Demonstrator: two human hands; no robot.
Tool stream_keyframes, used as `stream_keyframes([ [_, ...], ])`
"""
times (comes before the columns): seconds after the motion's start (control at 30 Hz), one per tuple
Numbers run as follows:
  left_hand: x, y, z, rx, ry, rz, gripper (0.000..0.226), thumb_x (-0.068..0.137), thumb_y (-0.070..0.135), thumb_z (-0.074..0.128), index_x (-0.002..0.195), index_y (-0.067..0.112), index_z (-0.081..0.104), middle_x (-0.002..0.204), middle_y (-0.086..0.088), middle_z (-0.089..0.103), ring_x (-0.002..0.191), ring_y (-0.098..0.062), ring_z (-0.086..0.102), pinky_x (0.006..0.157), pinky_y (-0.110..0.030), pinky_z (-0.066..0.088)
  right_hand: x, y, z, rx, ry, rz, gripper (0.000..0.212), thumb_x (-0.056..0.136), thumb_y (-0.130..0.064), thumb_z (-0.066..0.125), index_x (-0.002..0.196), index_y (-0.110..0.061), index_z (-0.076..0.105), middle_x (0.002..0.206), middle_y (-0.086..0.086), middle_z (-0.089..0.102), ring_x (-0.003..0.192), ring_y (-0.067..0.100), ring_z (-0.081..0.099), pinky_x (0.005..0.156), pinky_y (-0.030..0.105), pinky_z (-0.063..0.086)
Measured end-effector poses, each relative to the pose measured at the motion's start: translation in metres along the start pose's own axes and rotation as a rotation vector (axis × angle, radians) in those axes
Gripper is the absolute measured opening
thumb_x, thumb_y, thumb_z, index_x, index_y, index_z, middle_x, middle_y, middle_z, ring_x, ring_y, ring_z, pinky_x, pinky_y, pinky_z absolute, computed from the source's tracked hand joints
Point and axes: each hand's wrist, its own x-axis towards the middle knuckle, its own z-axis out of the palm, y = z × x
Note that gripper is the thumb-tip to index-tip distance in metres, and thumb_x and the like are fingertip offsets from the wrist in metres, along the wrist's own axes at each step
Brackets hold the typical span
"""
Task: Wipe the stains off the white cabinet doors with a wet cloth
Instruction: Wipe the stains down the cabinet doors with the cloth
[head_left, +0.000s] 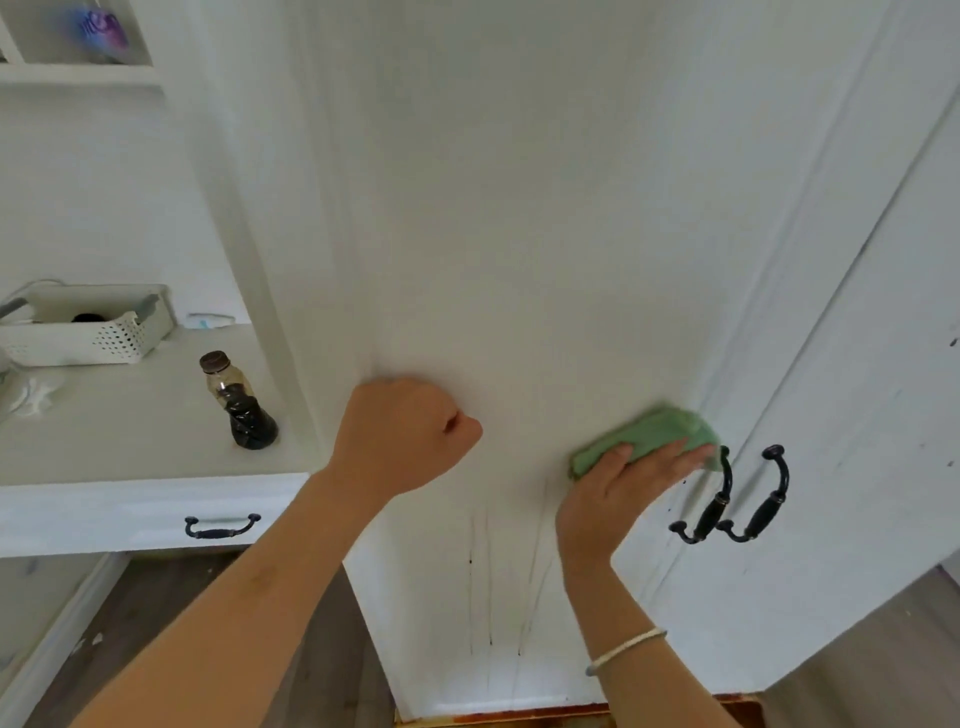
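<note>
Presses the green cloth (649, 434) with the straight fingers of the right hand (618, 488) against the white cabinet door (519, 208), just beside a black handle (714, 499). Rests the left hand (405, 431), clenched in an empty fist, on the same door. Below, thin dark drip stains (488, 597) down the panel. At left, upright on a white counter (130, 431), a bottle of dark liquid (239, 405), near a perforated basket (104, 340).

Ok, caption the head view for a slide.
Right hand presses a folded green cloth to the white cabinet door beside curved black handles.
</note>
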Motion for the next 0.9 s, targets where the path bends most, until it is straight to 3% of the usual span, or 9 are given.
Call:
stream_keyframes([
  [0.07, 0.001, -0.001, 0.003, 0.007, -0.007, -0.033, 0.042, 0.073, 0.043, 0.034, 0.048, 0.010, 0.023, 0.039, -0.003, 0.023, 0.038, -0.014, 0.023, 0.043, -0.024, 0.020, -0.042, 0.019, 0.008, -0.101, -0.138, -0.074, 0.067, 0.102, -0.039, 0.020, 0.150, -0.017, -0.022, 0.157, 0.014, -0.026, 0.148, 0.029, -0.015, 0.122, 0.037, -0.004],
  [0.17, -0.002, -0.001, 0.006, 0.050, 0.055, -0.020, 0.043, 0.071, 0.046, 0.030, 0.049, 0.010, 0.025, 0.038, -0.004, 0.023, 0.036, -0.013, 0.023, 0.043, -0.022, 0.018, -0.098, 0.068, 0.010, -0.313, -0.353, -0.298, 0.065, 0.103, -0.046, 0.016, 0.153, -0.020, -0.015, 0.158, 0.017, -0.024, 0.147, 0.035, -0.016, 0.120, 0.042, 0.000],
  [0.23, -0.006, -0.003, 0.012, 0.038, 0.109, -0.028, 0.044, 0.069, 0.048, 0.026, 0.049, 0.010, 0.026, 0.037, -0.004, 0.026, 0.036, -0.016, 0.029, 0.043, -0.020, 0.020, -0.106, 0.091, 0.007, -0.414, -0.370, -0.398, 0.061, 0.104, -0.046, 0.017, 0.155, -0.021, -0.007, 0.159, 0.018, -0.018, 0.148, 0.035, -0.013, 0.119, 0.043, 0.004],
  [0.33, -0.017, 0.000, 0.028, -0.032, 0.102, -0.115, 0.050, 0.069, 0.050, 0.024, 0.052, 0.005, 0.039, 0.040, -0.005, 0.050, 0.041, -0.019, 0.050, 0.046, -0.026, 0.042, -0.079, 0.092, -0.005, -0.419, -0.327, -0.495, 0.059, 0.104, -0.042, 0.019, 0.155, -0.025, -0.005, 0.161, 0.014, -0.016, 0.149, 0.033, -0.009, 0.121, 0.041, 0.004],
  [0.47, -0.034, 0.005, 0.053, -0.059, 0.096, -0.077, 0.053, 0.071, 0.050, 0.025, 0.050, 0.006, 0.044, 0.040, -0.002, 0.052, 0.043, -0.018, 0.054, 0.047, -0.028, 0.045, -0.009, 0.077, -0.022, -0.220, -0.191, -0.378, 0.064, 0.102, -0.039, 0.024, 0.154, -0.025, -0.011, 0.160, 0.009, -0.022, 0.149, 0.029, -0.013, 0.122, 0.034, -0.004],
  [0.6, -0.033, 0.004, 0.056, -0.072, 0.120, -0.096, 0.054, 0.072, 0.051, 0.027, 0.049, 0.008, 0.050, 0.039, 0.003, 0.053, 0.042, -0.015, 0.054, 0.051, -0.025, 0.045, 0.014, 0.083, -0.028, -0.243, -0.103, -0.454, 0.063, 0.101, -0.034, 0.024, 0.155, -0.012, -0.001, 0.161, 0.014, -0.011, 0.150, 0.030, -0.007, 0.122, 0.040, 0.001],
  [0.8, -0.040, 0.008, 0.059, -0.085, 0.136, -0.148, 0.047, 0.086, 0.037, 0.051, 0.050, 0.009, 0.059, 0.042, 0.001, 0.058, 0.043, -0.015, 0.059, 0.055, -0.027, 0.048, -0.021, 0.104, -0.014, -0.108, 0.028, 0.008, 0.067, 0.098, -0.037, 0.016, 0.153, -0.004, -0.001, 0.161, 0.019, 0.000, 0.150, 0.029, 0.003, 0.119, 0.050, 0.019],
  [0.9, -0.038, 0.013, 0.054, -0.125, 0.114, -0.161, 0.045, 0.086, 0.034, 0.053, 0.051, 0.009, 0.063, 0.041, 0.006, 0.060, 0.036, -0.007, 0.054, 0.051, -0.021, 0.041, -0.001, 0.092, -0.020, -0.080, 0.021, -0.091, 0.069, 0.094, -0.031, 0.020, 0.153, -0.001, -0.001, 0.161, 0.019, -0.002, 0.150, 0.026, -0.003, 0.122, 0.046, 0.011],
])
